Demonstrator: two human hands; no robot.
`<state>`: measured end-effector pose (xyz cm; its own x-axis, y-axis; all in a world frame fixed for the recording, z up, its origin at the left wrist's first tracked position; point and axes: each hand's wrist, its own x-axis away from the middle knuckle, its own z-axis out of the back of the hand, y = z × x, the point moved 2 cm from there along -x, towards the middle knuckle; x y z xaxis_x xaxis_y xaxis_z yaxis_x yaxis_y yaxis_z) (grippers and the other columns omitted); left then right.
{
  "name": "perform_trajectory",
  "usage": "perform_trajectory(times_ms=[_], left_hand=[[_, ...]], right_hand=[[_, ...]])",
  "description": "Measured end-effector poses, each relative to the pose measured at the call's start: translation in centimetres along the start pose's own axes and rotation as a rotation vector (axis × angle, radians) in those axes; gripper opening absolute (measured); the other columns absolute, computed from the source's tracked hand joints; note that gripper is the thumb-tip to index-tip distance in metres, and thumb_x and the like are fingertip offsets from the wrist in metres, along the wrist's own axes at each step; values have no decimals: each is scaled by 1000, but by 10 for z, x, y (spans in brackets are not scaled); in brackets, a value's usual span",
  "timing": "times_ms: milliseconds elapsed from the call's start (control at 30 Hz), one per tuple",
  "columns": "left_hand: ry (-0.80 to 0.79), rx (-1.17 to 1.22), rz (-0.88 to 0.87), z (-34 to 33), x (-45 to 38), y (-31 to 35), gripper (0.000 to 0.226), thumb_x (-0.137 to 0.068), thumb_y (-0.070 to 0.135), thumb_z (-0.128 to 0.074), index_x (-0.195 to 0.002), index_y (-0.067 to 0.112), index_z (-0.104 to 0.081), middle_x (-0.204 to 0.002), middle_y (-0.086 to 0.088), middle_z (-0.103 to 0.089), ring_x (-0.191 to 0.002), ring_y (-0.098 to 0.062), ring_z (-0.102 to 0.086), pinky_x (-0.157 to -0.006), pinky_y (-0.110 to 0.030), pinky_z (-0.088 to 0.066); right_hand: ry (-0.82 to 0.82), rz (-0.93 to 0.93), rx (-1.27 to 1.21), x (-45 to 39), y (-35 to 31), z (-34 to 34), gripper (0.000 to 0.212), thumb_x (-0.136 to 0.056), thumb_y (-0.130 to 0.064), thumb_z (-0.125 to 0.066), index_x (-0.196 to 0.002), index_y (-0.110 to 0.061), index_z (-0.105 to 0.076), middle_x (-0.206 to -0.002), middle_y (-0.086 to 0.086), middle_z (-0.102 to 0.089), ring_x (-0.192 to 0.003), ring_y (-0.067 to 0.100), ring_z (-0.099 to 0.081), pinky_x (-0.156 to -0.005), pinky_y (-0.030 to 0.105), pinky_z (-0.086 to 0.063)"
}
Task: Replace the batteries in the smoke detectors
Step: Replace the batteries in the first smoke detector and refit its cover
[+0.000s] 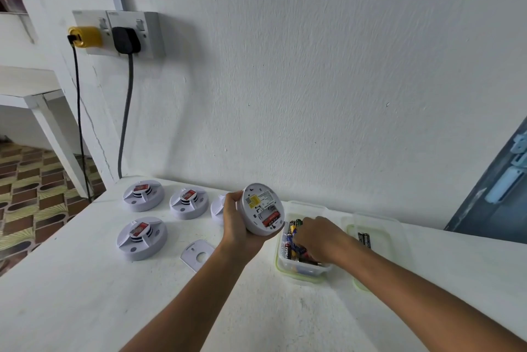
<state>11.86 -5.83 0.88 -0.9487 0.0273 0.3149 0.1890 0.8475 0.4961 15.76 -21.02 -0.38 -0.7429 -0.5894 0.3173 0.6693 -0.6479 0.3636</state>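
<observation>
My left hand [235, 223] grips a round white smoke detector [262, 209] above the table, its back facing me with the battery bay uncovered and a red battery showing inside. My right hand [319, 237] reaches into a clear plastic container [306, 273] full of batteries [289, 240], fingers curled down among them; whether it holds one is hidden. A flat white cover plate [196, 254] lies on the table below the held detector.
Three more detectors [142, 196] [188, 203] [141, 237] sit on the white table [85, 294], a fourth [218, 209] partly behind my left hand. A second clear container [370, 249] with two dark batteries [364, 239] stands right. Wall sockets with plugs and cables hang at left.
</observation>
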Motion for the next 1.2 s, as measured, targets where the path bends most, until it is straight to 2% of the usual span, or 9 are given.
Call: perform_trajectory(times_ms=[167, 300, 433, 567, 733, 800, 900, 1100, 1200], left_hand=[[-10, -2, -6, 1, 2, 3, 39, -91, 40, -40, -110, 15, -63, -114, -18, -60, -112, -37, -51, -93, -55, -42], [-23, -14, -18, 1, 2, 5, 40, -91, 40, -38, -110, 14, -62, -113, -18, -60, -108, -37, -52, -89, -54, -44], [-33, -14, -9, 1, 2, 5, 41, -91, 40, -39, -111, 14, -62, -111, -18, -60, -108, -36, -53, -91, -53, -43], [-34, -17, 2, -1, 1, 3, 42, -90, 41, -39, -113, 14, -62, -113, -19, -60, -107, -37, -53, -90, -54, -44], [-37, -13, 14, -2, 2, 6, 47, -90, 43, -38, -119, 12, -60, -117, -21, -58, -109, -37, -53, -89, -53, -45], [-49, -26, 27, -4, 3, 6, 51, -90, 44, -37, -124, 11, -58, -116, -22, -58, -105, -37, -54, -83, -49, -49], [-50, -75, 21, -5, 4, 5, 54, -91, 46, -34, -126, 11, -57, -108, -20, -60, -94, -33, -58, -70, -42, -52], [-33, -167, -36, -12, 7, 6, 47, -90, 42, -36, -108, 7, -62, -93, -18, -58, -85, -29, -56, -73, -40, -46], [-43, -225, -68, -19, 10, 5, 44, -90, 40, -37, -102, 6, -62, -88, -16, -55, -81, -27, -55, -71, -39, -44]], right_hand=[[-75, -87, -115, 9, 4, 3, 22, -88, 3, -50, -69, -7, -48, -75, 4, -44, -76, 21, -43, -63, 31, -36], [97, -162, -721, 13, 19, 10, 10, -95, -15, -52, -99, -16, -61, -100, 2, -60, -91, 21, -59, -73, 30, -45], [302, -153, -1336, 19, 18, 14, 22, -97, -12, -53, -114, -23, -62, -77, 0, -62, -66, 22, -65, -62, 28, -55], [424, -172, -1688, 30, 10, 23, 21, -96, -2, -53, -104, -12, -69, -83, 13, -64, -68, 19, -68, -68, 40, -61], [398, -118, -2055, 38, 2, 37, 31, -88, 8, -59, -115, -7, -64, -85, 17, -68, -74, 24, -70, -68, 35, -61], [342, -88, -2113, 39, -1, 43, 41, -83, 12, -62, -119, -8, -61, -87, 18, -71, -76, 25, -70, -70, 33, -60], [374, -108, -2056, 41, -7, 53, 34, -78, 9, -70, -110, -3, -62, -88, 23, -73, -76, 28, -72, -67, 32, -60], [536, -196, -1927, 37, -17, 57, 8, -82, -6, -72, -89, -5, -73, -74, 16, -74, -63, 26, -71, -62, 31, -60], [631, -259, -1855, 35, -19, 55, 10, -78, -15, -77, -81, -6, -75, -62, 8, -70, -53, 19, -63, -53, 27, -54]])
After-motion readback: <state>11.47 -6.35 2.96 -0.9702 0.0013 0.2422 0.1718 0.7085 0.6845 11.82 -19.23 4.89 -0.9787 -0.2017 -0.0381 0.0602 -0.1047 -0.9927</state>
